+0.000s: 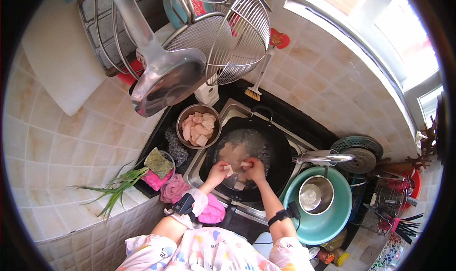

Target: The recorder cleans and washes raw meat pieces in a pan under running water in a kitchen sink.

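A black wok (281,157) with water in it sits in the stainless steel sink (194,171). Several pale pieces, apparently raw meat (233,151), lie in the water. My left hand (218,174) pinches one pale piece (228,170) over the wok. Close by on the right, my right hand (255,170) grips another pale piece (245,164) between thumb and fingers. Beyond my left hand, a steel bowl (180,135) holds a heap of similar chunks (199,128).
A chrome faucet (324,157) reaches over the wok's right side. Right of it stands a green basin (343,199) with a steel pot (317,196) inside. Left are a sponge (158,163), cloths (174,188) and green onion leaves (124,182). A ladle (171,75) and wire strainers (238,39) hang overhead.
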The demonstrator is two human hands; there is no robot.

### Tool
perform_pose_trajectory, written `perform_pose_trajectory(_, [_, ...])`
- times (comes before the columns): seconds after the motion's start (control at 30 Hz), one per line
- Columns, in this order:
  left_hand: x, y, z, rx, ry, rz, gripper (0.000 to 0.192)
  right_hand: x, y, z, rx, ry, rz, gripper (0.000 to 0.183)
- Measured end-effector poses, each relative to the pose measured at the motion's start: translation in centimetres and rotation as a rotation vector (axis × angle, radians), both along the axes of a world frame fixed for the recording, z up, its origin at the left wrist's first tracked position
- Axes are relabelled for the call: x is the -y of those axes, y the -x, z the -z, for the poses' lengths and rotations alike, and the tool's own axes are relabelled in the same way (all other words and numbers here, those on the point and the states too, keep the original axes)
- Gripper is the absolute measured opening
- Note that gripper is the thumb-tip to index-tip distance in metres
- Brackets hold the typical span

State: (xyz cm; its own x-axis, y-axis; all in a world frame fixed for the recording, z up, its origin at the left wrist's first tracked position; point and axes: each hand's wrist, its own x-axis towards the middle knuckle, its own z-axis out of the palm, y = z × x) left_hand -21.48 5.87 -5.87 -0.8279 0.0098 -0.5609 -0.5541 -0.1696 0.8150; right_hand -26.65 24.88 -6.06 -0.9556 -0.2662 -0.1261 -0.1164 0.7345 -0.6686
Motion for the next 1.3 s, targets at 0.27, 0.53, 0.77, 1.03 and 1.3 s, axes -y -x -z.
perform_pose_trajectory(0.27, [-1.8, 1.3, -4.6, 0.117, -0.198, 0.089, 0.029, 0.7, -1.4, -6.9, 0.424, 0.712, 0.2, 0.039])
perform_pose_trajectory(0.53, [-1.4, 3.1, -7.0, -0.334, 0.571, 0.101, 0.019, -1.6, -1.8, -3.7, 0.495, 0.839, 0.375, 0.006])
perform_pose_trajectory(0.77, [3.1, 6.9, -16.0, -0.692, 0.563, -0.079, 0.015, -1.8, 1.8, -4.0, -0.089, 0.155, 0.296, 0.034])
perform_pose_trajectory(1.03, [5.8, 7.7, -18.6, -0.711, 0.854, -0.341, 0.019, 8.5, 1.7, -3.9, -0.152, -0.196, -0.096, 0.062])
perform_pose_trajectory(1.3, [3.4, 3.1, -11.9, -0.565, 0.658, 0.257, 0.017, 3.4, 1.1, -4.8, 0.237, -0.305, -0.421, 0.036])
